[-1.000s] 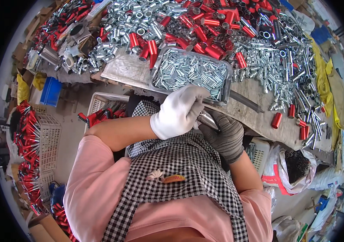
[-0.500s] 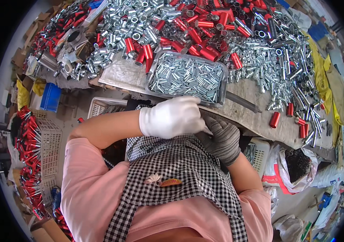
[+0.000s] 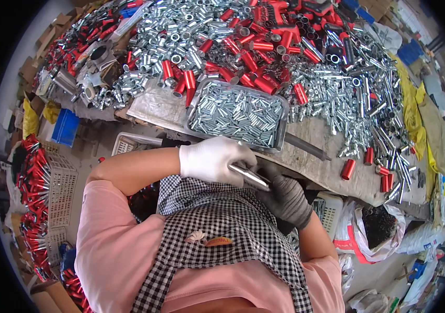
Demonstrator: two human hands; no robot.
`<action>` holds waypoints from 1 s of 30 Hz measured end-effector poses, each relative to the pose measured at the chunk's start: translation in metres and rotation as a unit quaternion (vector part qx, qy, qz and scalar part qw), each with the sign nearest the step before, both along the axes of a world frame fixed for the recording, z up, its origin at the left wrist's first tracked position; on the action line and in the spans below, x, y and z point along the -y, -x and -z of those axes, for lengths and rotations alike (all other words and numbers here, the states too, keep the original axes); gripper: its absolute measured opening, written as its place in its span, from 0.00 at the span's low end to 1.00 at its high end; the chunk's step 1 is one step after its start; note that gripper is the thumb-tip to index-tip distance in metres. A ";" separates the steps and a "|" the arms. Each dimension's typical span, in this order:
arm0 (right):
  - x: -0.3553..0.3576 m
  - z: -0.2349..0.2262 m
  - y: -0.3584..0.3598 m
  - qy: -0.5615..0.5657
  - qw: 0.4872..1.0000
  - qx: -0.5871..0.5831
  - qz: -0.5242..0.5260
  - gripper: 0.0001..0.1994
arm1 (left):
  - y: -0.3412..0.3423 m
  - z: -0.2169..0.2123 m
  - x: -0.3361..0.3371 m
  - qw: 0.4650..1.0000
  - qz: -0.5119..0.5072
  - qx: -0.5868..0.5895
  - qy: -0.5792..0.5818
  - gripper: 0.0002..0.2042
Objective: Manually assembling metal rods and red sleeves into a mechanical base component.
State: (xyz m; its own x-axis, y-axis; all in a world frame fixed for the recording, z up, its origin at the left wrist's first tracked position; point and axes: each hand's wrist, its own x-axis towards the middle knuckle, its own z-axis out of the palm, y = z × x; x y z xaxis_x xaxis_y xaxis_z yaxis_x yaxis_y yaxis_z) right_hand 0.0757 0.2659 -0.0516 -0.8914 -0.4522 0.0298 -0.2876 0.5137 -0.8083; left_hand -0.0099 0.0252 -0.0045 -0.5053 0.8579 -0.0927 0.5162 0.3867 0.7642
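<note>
Steel tube (image 3: pixel 249 177) sits gripped in both hands, left (image 3: pixel 214 160) white-gloved, right (image 3: pixel 285 198) grey-gloved. Best keep it level, close by the tray (image 3: pixel 284 112).

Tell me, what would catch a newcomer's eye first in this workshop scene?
Probably the huge heap of silver metal tubes mixed with red sleeves covering the far side of the workbench. In front of it sits a metal tray filled with small silver pins. Nearer, just above a checked apron, the white-gloved left hand and grey-gloved right hand meet on a shiny metal rod.

Pink sleeves, checked apron, mismatched gloves
</note>
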 end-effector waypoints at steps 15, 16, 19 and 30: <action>-0.006 0.024 -0.005 0.152 0.988 0.008 0.038 0.26 | 0.149 0.025 0.136 0.734 -0.622 -0.247 0.117 0.39; -0.004 0.029 -0.006 0.157 0.987 0.010 0.039 0.26 | 0.157 0.028 0.137 0.739 -0.619 -0.222 0.146 0.39; 0.004 0.035 -0.001 0.118 0.992 0.035 0.042 0.26 | 0.178 0.044 0.143 0.747 -0.609 -0.183 0.194 0.38; 0.047 0.020 0.006 0.389 0.894 0.215 0.051 0.31 | 0.107 0.027 0.130 0.773 -0.343 0.224 -0.485 0.25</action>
State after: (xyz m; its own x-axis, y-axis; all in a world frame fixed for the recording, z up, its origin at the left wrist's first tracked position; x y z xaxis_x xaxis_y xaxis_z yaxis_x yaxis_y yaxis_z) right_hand 0.0696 0.2190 -0.0712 -0.9319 -0.3586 -0.0551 0.1515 -0.2465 -0.9572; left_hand -0.1171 -0.1053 -0.0317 -0.9756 0.1787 0.1279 0.0433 -0.4141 0.9092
